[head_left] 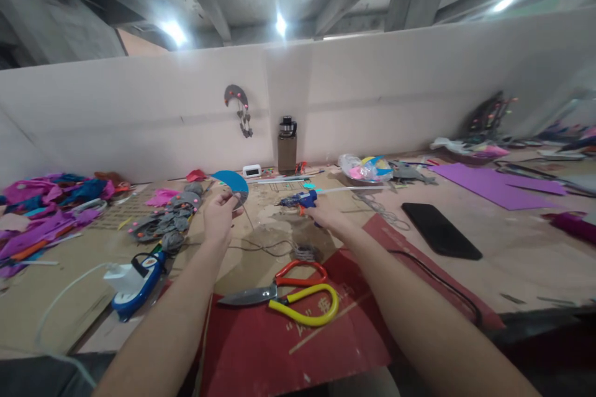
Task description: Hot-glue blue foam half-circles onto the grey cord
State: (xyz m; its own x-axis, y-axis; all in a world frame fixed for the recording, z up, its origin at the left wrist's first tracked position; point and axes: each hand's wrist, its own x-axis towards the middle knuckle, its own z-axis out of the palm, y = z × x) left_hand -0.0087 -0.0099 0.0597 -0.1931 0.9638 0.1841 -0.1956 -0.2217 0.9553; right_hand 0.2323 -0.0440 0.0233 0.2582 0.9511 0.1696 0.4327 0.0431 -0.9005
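Observation:
My left hand (218,216) is closed in a pinch on a blue crescent-shaped cutout (231,183), held up over the cardboard-covered table (512,260). My right hand (325,213) grips a blue hot glue gun (298,200), its nozzle pointing left toward the cutout. A gap remains between nozzle and cutout. Both arms reach forward from the near edge. Scissors (288,291) with red and yellow handles lie on a red sheet (279,347) between my arms.
A black phone (440,230) lies to the right, purple sheets (493,183) beyond it. Grey felt pieces (167,217) and pink and purple scraps (41,211) cover the left. A blue-and-white power strip (135,282) sits near left. A brown bottle (287,146) stands by the white partition.

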